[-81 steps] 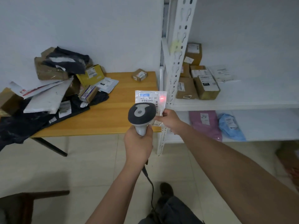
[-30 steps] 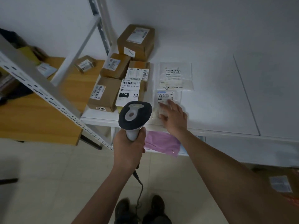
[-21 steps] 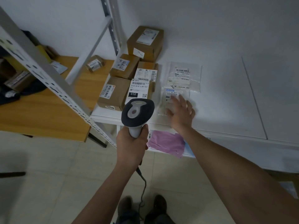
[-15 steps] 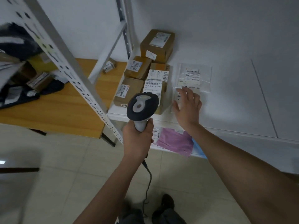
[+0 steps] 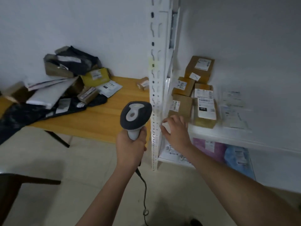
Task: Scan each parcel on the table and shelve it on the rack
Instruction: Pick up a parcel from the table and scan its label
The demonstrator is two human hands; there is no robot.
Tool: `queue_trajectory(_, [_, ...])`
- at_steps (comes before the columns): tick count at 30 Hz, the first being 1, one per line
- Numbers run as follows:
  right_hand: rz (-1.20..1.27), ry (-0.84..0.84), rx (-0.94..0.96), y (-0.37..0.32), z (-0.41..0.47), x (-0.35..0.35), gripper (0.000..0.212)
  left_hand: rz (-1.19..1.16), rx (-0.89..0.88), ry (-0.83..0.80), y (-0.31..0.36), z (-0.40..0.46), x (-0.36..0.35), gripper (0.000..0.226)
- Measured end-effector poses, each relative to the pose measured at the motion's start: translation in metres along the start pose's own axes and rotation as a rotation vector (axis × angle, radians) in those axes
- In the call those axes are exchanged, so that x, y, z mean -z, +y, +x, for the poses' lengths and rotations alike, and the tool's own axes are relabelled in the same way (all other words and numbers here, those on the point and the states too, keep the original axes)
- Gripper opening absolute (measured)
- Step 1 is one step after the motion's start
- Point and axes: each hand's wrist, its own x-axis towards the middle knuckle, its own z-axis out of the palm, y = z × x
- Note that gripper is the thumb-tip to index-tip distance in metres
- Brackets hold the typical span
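Note:
My left hand (image 5: 130,144) grips the handle of the grey barcode scanner (image 5: 135,115), held upright in front of the table's edge. My right hand (image 5: 175,130) hovers empty, fingers loosely spread, beside the rack's white front post (image 5: 155,95). The small clear bag parcel (image 5: 233,119) lies flat on the white shelf (image 5: 268,128), right of several brown boxes (image 5: 204,111). A heap of parcels (image 5: 65,88) covers the left of the wooden table (image 5: 104,119); one small box (image 5: 143,83) sits alone near the post.
A second clear bag (image 5: 232,99) lies behind the first. On the lower shelf lie a pink bag (image 5: 210,148), a blue bag (image 5: 237,159) and a white labelled parcel (image 5: 171,151). The scanner cable hangs toward the tiled floor. A dark chair edge (image 5: 9,190) shows at bottom left.
My right hand laid the scanned clear bag on the shelf, let go and drew back left to the post. The view swung left toward the table. The scanner stayed in my left hand.

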Motion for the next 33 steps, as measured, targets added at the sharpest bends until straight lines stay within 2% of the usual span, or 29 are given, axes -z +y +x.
queue_trajectory(3, [0.022,-0.131,0.004,-0.070,0.014,-0.033,0.029,0.036,-0.012,0.072,-0.013,0.025,0.075,0.037])
queue_trajectory(7, [0.084,-0.204,-0.015,-0.151,0.038,-0.064,0.030,0.021,0.053,0.183,-0.024,0.053,0.152,0.033])
queue_trajectory(13, [0.105,-0.308,-0.035,-0.211,0.084,-0.106,0.025,-0.025,0.133,0.284,-0.037,0.100,0.222,0.028])
queue_trajectory(20, [0.106,-0.357,-0.062,-0.255,0.175,-0.167,0.027,-0.063,0.150,0.350,-0.048,0.179,0.262,0.025])
queue_trajectory(26, [0.134,-0.426,-0.081,-0.289,0.279,-0.256,0.031,-0.010,0.170,0.348,-0.065,0.284,0.278,0.027])
queue_trajectory(30, [0.056,-0.536,-0.110,-0.297,0.341,-0.315,0.048,0.011,0.247,0.350,-0.082,0.363,0.279,0.026])
queue_trajectory(33, [0.012,-0.602,-0.113,-0.295,0.375,-0.348,0.069,0.017,0.305,0.330,-0.095,0.411,0.276,0.027])
